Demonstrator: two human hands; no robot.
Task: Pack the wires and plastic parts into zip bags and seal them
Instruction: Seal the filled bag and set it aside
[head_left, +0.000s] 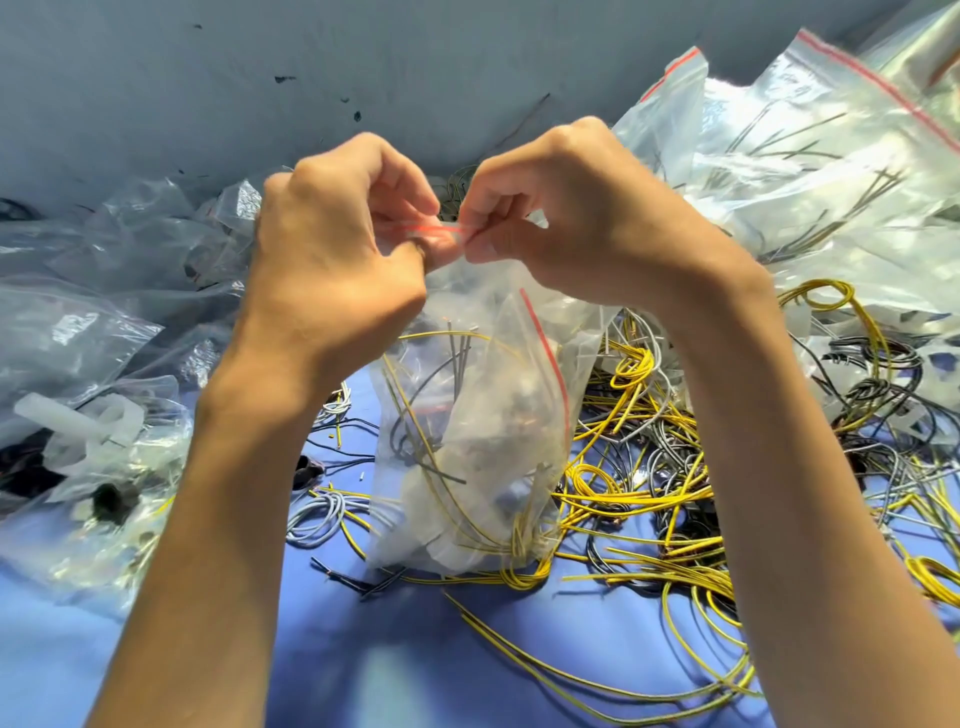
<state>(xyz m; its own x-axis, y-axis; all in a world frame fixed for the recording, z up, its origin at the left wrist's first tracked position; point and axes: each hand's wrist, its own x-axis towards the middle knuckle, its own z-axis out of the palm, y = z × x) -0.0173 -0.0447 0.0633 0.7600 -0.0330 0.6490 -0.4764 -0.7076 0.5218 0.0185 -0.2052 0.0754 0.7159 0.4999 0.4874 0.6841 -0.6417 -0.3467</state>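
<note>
The left hand (332, 249) and right hand (576, 223) both pinch the red top of a full bag (467, 415), with loose yellow wires (649, 496) at 4 o'clock.

Body parts in view: left hand (332, 249) and right hand (587, 218), one on each side of the zip bag (467, 415) mouth; both bare, knuckles pronounced; left forearm (223, 493) and right forearm (779, 441), flanking the zip bag; both bare, slender, wrist creases visible.
</note>
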